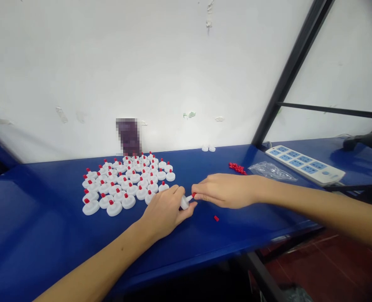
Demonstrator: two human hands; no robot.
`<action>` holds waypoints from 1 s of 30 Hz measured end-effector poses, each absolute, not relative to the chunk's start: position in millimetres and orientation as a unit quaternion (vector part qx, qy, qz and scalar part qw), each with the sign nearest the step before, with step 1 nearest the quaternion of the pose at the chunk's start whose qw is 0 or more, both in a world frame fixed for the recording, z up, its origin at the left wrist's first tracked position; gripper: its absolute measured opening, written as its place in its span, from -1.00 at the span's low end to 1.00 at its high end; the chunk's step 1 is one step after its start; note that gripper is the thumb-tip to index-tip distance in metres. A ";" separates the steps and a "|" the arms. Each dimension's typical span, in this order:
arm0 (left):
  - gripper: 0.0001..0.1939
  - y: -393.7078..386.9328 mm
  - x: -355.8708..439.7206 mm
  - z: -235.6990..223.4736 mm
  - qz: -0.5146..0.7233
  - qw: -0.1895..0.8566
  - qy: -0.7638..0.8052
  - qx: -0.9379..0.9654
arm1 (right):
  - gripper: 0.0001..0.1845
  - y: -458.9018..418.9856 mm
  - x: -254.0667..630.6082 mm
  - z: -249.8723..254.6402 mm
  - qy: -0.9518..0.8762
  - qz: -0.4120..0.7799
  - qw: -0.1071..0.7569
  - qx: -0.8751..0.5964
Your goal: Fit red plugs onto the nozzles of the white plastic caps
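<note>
My left hand (169,209) is closed round a white nozzle cap (184,203), its spout pointing right. In the fingertips of my right hand (228,191) is a small red tip cap (194,195), at the end of that spout. My fingers hide part of both pieces. To the left stand several white nozzle caps (128,201) with red tips, grouped closely on the blue table (186,251). One loose red tip cap (216,218) lies in front of my right hand.
Behind my right hand are a pile of red tip caps (237,168) and a clear plastic bag (272,171). A power strip (305,164) lies farther right, by a black metal frame (277,96). Two white pieces (208,148) sit against the wall (173,75).
</note>
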State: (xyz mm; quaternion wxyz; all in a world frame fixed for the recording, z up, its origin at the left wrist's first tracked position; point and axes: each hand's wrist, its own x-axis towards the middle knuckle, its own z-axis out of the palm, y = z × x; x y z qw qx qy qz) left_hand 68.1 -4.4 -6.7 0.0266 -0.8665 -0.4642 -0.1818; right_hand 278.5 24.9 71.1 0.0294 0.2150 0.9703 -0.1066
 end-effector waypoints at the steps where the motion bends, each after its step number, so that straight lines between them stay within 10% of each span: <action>1: -0.69 -5.1 67.9 -6.9 -0.186 0.019 -0.463 -0.866 | -0.70 25.8 279.5 69.4 0.976 -0.056 0.022 0.211; 16: -0.66 -12.5 61.8 -7.5 -0.145 -0.007 -0.408 -0.901 | -0.72 26.0 282.1 52.5 0.955 0.292 -0.011 0.043; 30: -0.68 -16.9 68.1 -4.8 -0.087 0.022 -0.393 -0.915 | -0.78 15.6 284.8 36.0 0.992 0.074 -0.027 0.102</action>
